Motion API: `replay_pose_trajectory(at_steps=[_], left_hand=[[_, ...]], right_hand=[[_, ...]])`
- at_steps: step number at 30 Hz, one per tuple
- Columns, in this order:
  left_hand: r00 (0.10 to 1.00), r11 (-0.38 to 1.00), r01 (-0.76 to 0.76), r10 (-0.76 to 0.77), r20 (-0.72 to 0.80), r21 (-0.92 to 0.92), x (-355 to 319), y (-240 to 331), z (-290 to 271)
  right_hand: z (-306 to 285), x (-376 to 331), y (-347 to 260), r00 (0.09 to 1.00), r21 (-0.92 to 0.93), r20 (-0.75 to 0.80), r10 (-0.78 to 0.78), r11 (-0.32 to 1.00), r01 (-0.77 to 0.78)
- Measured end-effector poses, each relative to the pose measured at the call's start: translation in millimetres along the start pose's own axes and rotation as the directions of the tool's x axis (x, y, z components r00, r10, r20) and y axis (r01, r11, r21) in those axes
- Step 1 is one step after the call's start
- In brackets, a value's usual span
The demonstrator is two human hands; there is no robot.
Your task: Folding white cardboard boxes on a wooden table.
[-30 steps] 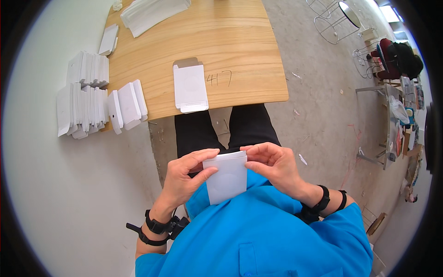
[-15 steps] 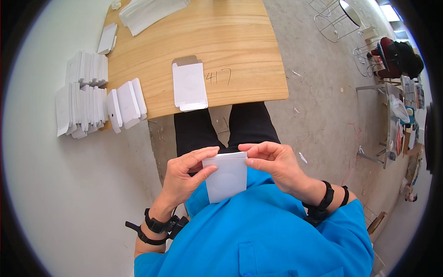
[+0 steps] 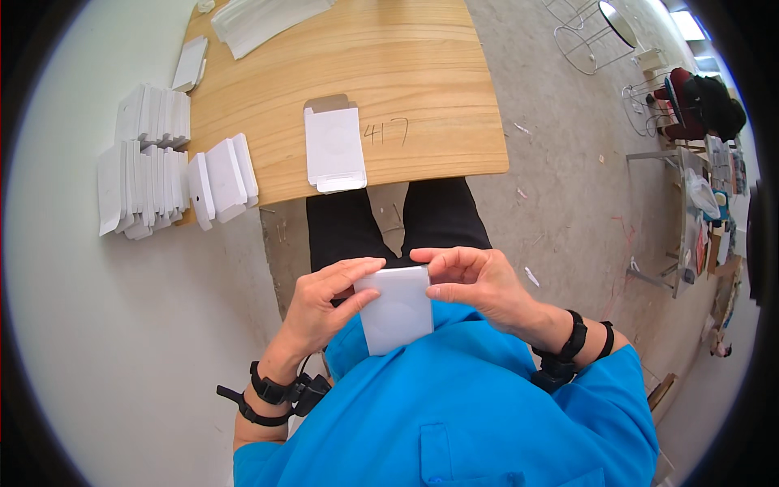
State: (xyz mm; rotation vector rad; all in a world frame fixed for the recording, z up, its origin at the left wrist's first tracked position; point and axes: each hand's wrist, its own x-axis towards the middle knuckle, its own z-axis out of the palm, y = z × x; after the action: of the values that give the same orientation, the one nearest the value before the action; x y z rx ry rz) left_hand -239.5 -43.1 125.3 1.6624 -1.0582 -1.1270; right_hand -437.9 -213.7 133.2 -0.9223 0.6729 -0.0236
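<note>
Flat white carton blank (image 3: 398, 312) at my chest, above lap. Left hand (image 3: 320, 312) pinches left edge, right hand (image 3: 479, 284) the top-right corner. Prob. light, thin, creases easily; grip edges.

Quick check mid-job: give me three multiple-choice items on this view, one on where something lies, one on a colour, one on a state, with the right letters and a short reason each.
1. Where does the flat white carton blank lie?
A. on the wooden table, near its front edge
B. on the floor
C. on the person's lap

2. What colour is the person's shirt?
A. red
B. bright blue
C. grey

3. How is the small white carton held?
A. by the left hand alone
B. lying loose on the table
C. by both hands, in front of the chest

Answers: 1 A, the blank rests on the tabletop by the near edge. 2 B, the shirt fills the lower frame in blue. 3 C, the left hand and the right hand each pinch a side of it.
</note>
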Motion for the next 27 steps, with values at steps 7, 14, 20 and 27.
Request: replay_pose_trajectory(at_steps=[7,14,20,27], left_hand=[[0.999,0.999,-0.045,0.044,0.007,0.02,0.4,1.2,2.4],[0.998,0.998,-0.063,0.062,0.028,0.026,1.8,-4.0,1.9],[1.0,0.996,0.001,0.001,0.027,-0.088,4.4,-6.3,3.7],[0.999,0.997,-0.028,0.031,0.044,-0.074,6.0,-9.8,2.1]], right_hand=[[-2.4,5.6,10.4,0.994,-0.045,-0.035,-0.105,0.994,0.103],[-9.4,6.5,9.6,0.943,-0.41,0.107,-0.315,0.85,0.331],[-6.4,10.7,1.7,0.951,-0.477,0.06,-0.302,0.829,0.293],[-15.0,16.1,4.2,0.888,-0.574,0.185,-0.421,0.687,0.446]])
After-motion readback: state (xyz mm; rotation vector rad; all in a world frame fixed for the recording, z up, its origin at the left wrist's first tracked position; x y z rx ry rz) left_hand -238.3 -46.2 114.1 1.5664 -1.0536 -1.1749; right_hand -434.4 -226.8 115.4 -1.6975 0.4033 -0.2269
